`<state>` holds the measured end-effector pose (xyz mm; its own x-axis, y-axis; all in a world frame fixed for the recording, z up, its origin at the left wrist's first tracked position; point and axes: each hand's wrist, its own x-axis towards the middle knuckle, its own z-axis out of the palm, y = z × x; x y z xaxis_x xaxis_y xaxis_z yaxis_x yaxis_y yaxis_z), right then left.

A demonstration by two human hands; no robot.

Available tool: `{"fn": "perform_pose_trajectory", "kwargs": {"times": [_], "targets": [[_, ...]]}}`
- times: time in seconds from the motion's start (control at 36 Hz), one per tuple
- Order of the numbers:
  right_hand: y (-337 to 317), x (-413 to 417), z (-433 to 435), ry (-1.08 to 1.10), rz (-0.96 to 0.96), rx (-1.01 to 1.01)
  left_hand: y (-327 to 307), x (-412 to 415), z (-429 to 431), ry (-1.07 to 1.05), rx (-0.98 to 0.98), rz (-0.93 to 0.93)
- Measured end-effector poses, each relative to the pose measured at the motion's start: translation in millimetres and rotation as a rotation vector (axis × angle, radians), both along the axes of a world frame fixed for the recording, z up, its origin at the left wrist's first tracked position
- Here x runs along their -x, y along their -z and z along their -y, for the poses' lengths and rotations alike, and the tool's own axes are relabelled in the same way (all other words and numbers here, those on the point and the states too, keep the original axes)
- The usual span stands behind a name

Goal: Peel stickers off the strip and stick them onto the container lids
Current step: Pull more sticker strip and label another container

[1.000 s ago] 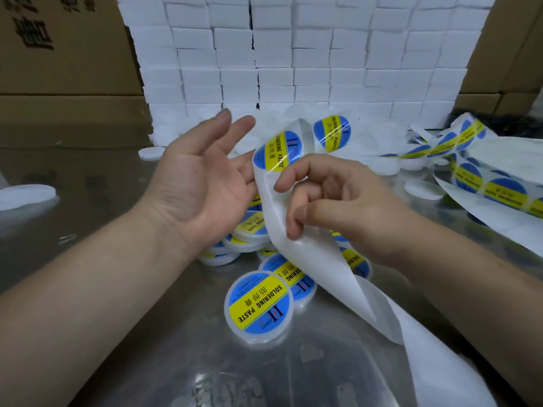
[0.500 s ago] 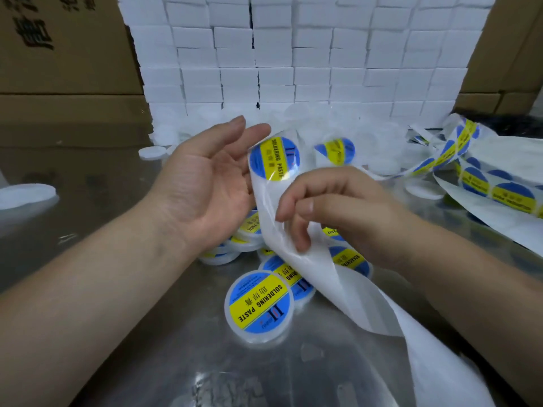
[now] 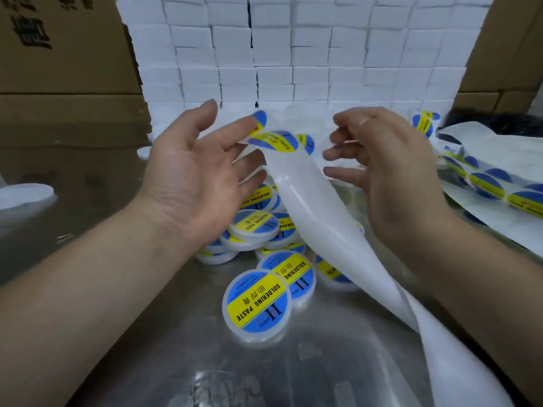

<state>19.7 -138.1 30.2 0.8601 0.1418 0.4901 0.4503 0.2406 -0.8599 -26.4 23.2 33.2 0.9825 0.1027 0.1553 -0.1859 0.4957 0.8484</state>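
While hovering over labelled lids [image 3: 256, 301] on a metal table [image 3: 147, 348], touching a blue-and-yellow sticker [image 3: 260, 118] atop the white strip [image 3: 308, 201] with straight left hand [image 3: 191, 177] fingers, curling the empty right hand [image 3: 390, 177] loosely alongside, before stacked boxes [image 3: 293, 54].

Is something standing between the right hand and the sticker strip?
Nothing visible does. The right hand is beside the upper part of the strip; the left hand is on the other side, fingertips at a sticker.
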Motion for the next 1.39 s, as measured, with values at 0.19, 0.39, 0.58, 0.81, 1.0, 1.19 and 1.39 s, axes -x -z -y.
{"fn": "perform_pose_trajectory", "kwargs": {"times": [0.19, 0.39, 0.58, 0.81, 1.0, 1.19, 1.39], "targets": [[6.8, -0.9, -4.7, -0.322, -0.24, 0.218, 6.3, -0.4, 14.2, -0.082, -0.388, 0.084], [7.9, 0.6, -2.3, -0.282, -0.077, 0.44, 14.5, -3.2, 12.3, -0.233, -0.606, 0.168], [-0.6, -17.4, 9.8, 0.328, -0.158, 0.244, 7.1, -8.7, 3.9, -0.43, -0.753, 0.022], [2.6, -19.5, 6.6, 0.303, -0.224, 0.227, -11.5, -52.7, -0.9, -0.477, -1.293, 0.011], [6.1, -22.0, 6.3, 0.303, -0.183, 0.224, -7.4, -129.8, -6.7, -0.308, -1.896, -0.088], [9.5, -25.2, 6.6, 0.289, -0.141, 0.242, 10.9, -160.7, -3.3, -0.129, -2.315, -0.13], [11.7, -28.2, 5.5, 0.276, -0.139, 0.241, 6.9, -169.1, -5.5, -0.492, -2.098, 0.037]]}}
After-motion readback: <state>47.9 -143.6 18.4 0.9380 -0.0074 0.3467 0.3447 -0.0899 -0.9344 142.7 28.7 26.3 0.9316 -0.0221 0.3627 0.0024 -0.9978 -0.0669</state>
